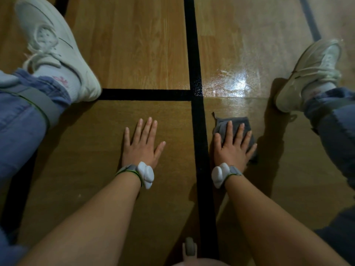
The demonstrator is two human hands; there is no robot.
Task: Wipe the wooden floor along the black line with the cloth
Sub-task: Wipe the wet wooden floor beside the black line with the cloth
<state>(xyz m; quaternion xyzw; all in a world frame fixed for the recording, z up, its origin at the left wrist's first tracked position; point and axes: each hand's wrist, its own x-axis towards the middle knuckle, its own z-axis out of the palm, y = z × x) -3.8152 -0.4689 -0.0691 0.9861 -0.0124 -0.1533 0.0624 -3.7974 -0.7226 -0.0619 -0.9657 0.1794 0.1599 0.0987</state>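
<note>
The cloth (233,131), grey and folded, is pressed flat to the wooden floor (134,54) under the right hand, just right of the black line (194,73). At the far left a white shoe (57,48) and a blue trouser leg (19,121) are seen, with a grey strap (38,102) around the ankle. Right of these, the left hand (142,144) is laid palm down on bare boards, fingers spread and nothing gripped; a white band (146,174) is worn at its wrist. A shorter black line (144,94) is met by the long one ahead of this hand. Past the long line, the right hand (232,148) is spread open over the cloth, holding it down by pressure, not clenched. Ahead of its fingertips a wet shine (234,83) is shown on the boards. A second white shoe (311,73) is placed at the far right.
</note>
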